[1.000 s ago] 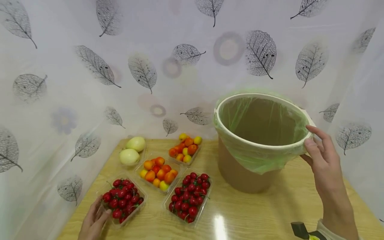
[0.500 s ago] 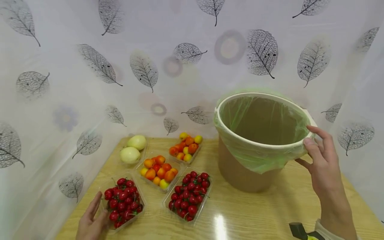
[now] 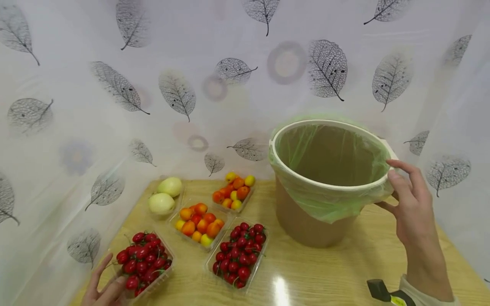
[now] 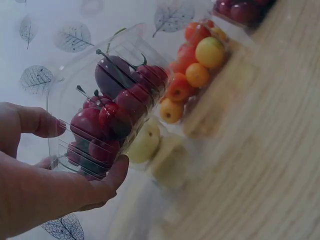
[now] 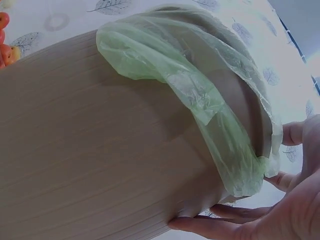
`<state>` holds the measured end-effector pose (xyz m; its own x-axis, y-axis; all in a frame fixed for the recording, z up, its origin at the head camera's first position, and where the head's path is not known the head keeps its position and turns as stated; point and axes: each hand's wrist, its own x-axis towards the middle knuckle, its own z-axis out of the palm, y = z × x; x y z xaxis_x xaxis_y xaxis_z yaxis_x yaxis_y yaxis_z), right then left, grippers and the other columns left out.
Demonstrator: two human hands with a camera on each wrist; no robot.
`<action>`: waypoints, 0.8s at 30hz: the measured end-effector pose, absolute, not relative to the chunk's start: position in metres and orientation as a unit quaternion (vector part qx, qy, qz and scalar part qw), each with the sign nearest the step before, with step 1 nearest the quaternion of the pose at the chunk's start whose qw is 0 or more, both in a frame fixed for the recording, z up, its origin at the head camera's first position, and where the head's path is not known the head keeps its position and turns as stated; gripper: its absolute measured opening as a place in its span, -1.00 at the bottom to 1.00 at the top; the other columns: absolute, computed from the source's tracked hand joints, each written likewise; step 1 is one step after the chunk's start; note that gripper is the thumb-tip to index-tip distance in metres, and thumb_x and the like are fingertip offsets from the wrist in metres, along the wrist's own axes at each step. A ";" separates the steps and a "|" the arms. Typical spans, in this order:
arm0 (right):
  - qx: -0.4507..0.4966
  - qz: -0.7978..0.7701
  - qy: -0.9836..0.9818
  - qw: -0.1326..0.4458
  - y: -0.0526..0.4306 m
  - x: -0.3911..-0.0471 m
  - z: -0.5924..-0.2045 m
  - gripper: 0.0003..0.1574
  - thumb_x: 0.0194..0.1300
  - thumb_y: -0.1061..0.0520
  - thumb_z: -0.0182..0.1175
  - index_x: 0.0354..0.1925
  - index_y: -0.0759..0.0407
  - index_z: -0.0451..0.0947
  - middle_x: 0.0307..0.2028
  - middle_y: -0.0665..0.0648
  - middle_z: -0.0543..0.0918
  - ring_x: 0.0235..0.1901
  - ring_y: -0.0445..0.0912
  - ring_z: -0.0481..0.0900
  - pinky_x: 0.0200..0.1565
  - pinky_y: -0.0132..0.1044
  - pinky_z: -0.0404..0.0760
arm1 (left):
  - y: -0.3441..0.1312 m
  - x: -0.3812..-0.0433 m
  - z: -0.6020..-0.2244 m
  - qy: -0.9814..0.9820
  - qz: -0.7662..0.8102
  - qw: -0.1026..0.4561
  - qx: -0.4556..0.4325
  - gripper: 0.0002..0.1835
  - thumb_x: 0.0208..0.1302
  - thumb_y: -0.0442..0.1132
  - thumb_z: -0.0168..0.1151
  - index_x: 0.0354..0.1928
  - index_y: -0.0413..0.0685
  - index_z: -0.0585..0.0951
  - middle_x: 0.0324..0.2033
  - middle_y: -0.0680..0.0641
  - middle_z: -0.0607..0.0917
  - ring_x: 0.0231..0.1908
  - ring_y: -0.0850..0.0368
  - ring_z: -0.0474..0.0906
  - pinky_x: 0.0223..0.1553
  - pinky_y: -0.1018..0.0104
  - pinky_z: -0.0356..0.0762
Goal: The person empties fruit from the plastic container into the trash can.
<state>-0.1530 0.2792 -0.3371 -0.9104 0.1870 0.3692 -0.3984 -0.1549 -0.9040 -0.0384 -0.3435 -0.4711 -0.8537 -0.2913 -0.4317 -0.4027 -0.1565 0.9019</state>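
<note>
My left hand (image 3: 103,287) holds a clear plastic box (image 3: 163,276) heaped with red cherries (image 3: 143,260) by its left end. In the left wrist view the thumb and fingers (image 4: 95,192) pinch the wall of that box. My right hand (image 3: 415,208) grips the rim of a brown trash bin (image 3: 311,227), thumb on top and fingers outside. A pale ring (image 3: 337,187) circles the bin's mouth. A thin green bag (image 3: 325,208) lines the bin and is folded down over its edge; the bin's bottom inside is hidden.
Another cherry box (image 3: 250,272) stands between the left hand and the bin. Behind are two boxes of orange and yellow fruit (image 3: 203,225) (image 3: 234,191) and one with two pale green fruits (image 3: 162,204). A leaf-patterned sheet (image 3: 237,110) hangs behind the wooden table (image 3: 306,276).
My left hand and the cherry box in it have shifted a little to the left. The right hand stays at the bin's rim. The head view has swung slightly.
</note>
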 end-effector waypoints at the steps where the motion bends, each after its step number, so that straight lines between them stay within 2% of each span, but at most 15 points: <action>1: 0.080 0.753 -0.623 0.198 0.279 -0.153 -0.336 -0.50 0.43 0.17 0.01 0.29 0.18 0.28 -0.13 0.16 0.52 -0.25 -0.15 0.61 -0.40 -0.33 0.65 | -0.344 -0.038 -0.469 0.646 0.711 0.043 -0.273 -0.14 0.31 0.06 0.15 0.37 0.77 -0.24 0.28 -0.08 0.13 -0.21 0.37 0.56 -0.12 0.24 0.59; 4: 0.068 0.749 -0.625 0.207 0.278 -0.154 -0.335 -0.52 0.41 0.17 0.04 0.26 0.19 0.31 -0.14 0.15 0.53 -0.28 -0.15 0.62 -0.42 -0.33 0.64 | -0.342 -0.037 -0.461 0.648 0.714 0.044 -0.261 -0.16 0.33 0.06 0.12 0.36 0.79 -0.23 0.34 -0.20 -0.03 -0.18 0.29 0.57 -0.12 0.15 0.59; 6: 0.064 0.751 -0.623 0.210 0.276 -0.153 -0.335 -0.53 0.40 0.19 0.05 0.24 0.20 0.32 -0.15 0.15 0.55 -0.29 -0.15 0.63 -0.43 -0.33 0.65 | -0.341 -0.037 -0.456 0.646 0.722 0.042 -0.244 -0.20 0.36 0.03 0.10 0.36 0.80 -0.19 0.28 -0.15 0.06 -0.18 0.24 0.58 -0.15 0.09 0.60; 9: 0.061 0.753 -0.620 0.212 0.273 -0.152 -0.336 -0.54 0.39 0.21 0.06 0.23 0.22 0.34 -0.18 0.14 0.57 -0.29 -0.15 0.64 -0.43 -0.32 0.65 | -0.339 -0.038 -0.451 0.647 0.736 0.022 -0.197 -0.24 0.41 -0.08 0.04 0.40 0.72 -0.14 0.13 0.09 0.30 -0.17 0.27 0.58 -0.18 0.07 0.62; 13: 0.061 0.749 -0.624 0.215 0.265 -0.152 -0.337 -0.53 0.38 0.21 0.07 0.22 0.23 0.34 -0.22 0.14 0.59 -0.28 -0.15 0.65 -0.43 -0.31 0.66 | -0.332 -0.045 -0.442 0.637 0.757 -0.006 -0.143 -0.27 0.45 -0.18 -0.01 0.42 0.62 -0.10 0.05 0.20 0.34 -0.13 0.33 0.58 -0.15 0.16 0.62; 16: 0.060 0.744 -0.628 0.220 0.262 -0.153 -0.337 -0.53 0.38 0.20 0.07 0.23 0.23 0.34 -0.20 0.16 0.59 -0.26 -0.15 0.65 -0.44 -0.31 0.66 | -0.322 -0.054 -0.433 0.625 0.775 -0.013 -0.093 -0.29 0.47 -0.24 -0.08 0.44 0.55 -0.11 0.13 0.09 0.23 -0.07 0.29 0.56 -0.13 0.14 0.60; 18: 0.059 0.742 -0.629 0.224 0.261 -0.153 -0.337 -0.53 0.39 0.20 0.07 0.23 0.23 0.35 -0.17 0.17 0.58 -0.25 -0.15 0.64 -0.45 -0.31 0.66 | -0.314 -0.059 -0.426 0.620 0.782 -0.016 -0.060 -0.30 0.48 -0.27 -0.12 0.46 0.48 -0.13 0.14 0.07 0.23 -0.04 0.26 0.54 -0.16 0.06 0.62; 21: 0.056 0.744 -0.627 0.224 0.260 -0.152 -0.337 -0.53 0.39 0.20 0.06 0.23 0.23 0.35 -0.15 0.18 0.57 -0.25 -0.14 0.64 -0.45 -0.30 0.66 | -0.300 -0.066 -0.412 0.617 0.786 -0.018 -0.029 -0.31 0.49 -0.28 -0.15 0.47 0.43 -0.14 0.27 -0.13 0.09 0.01 0.24 0.52 -0.16 -0.04 0.60; 24: 0.055 0.747 -0.624 0.222 0.259 -0.152 -0.338 -0.54 0.38 0.21 0.07 0.22 0.24 0.35 -0.14 0.19 0.57 -0.26 -0.13 0.64 -0.45 -0.29 0.66 | -0.289 -0.074 -0.399 0.616 0.787 -0.014 -0.031 -0.32 0.49 -0.25 -0.14 0.46 0.47 -0.13 0.34 -0.25 -0.12 0.03 0.27 0.49 -0.16 0.02 0.61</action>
